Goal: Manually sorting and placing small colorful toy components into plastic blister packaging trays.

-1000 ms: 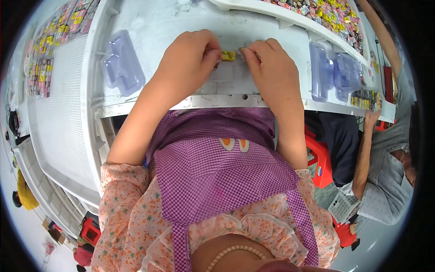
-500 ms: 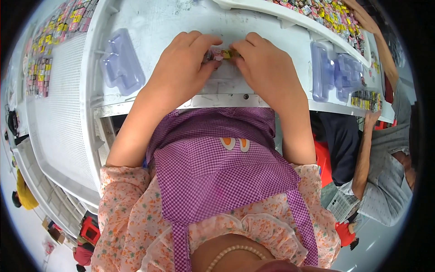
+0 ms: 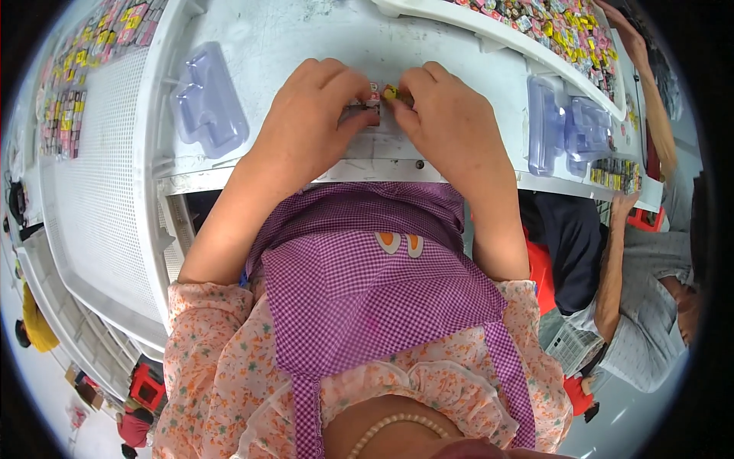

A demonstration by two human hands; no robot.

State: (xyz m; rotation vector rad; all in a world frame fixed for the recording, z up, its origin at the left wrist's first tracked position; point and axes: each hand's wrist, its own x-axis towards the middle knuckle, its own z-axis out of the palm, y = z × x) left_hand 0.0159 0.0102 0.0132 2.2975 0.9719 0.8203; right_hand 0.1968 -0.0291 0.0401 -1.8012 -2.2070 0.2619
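My left hand [image 3: 310, 115] is closed at the middle of the white worktable, its thumb and fingers around a short row of small pink printed blocks [image 3: 374, 93]. Just to the right, my right hand [image 3: 453, 115] pinches a small yellow block [image 3: 391, 92] between thumb and forefinger. A narrow gap parts the yellow piece from the pink ones. Fingers hide much of what each hand holds. Beside my left forearm lies a clear bluish plastic tray [image 3: 208, 103] with shaped hollows.
More clear plastic trays [image 3: 544, 126] lie to the right, near a row of small blocks [image 3: 616, 174]. A white bin [image 3: 489, 32] heaped with colourful blocks stands at the far right. Left is a perforated white tray [image 3: 103, 191] partly filled with blocks. A co-worker's arm [image 3: 608, 283] is at right.
My hands have drawn slightly apart, and a gap has opened between the pink blocks and the yellow one. The pink row is now turned more upright along my left fingertips.
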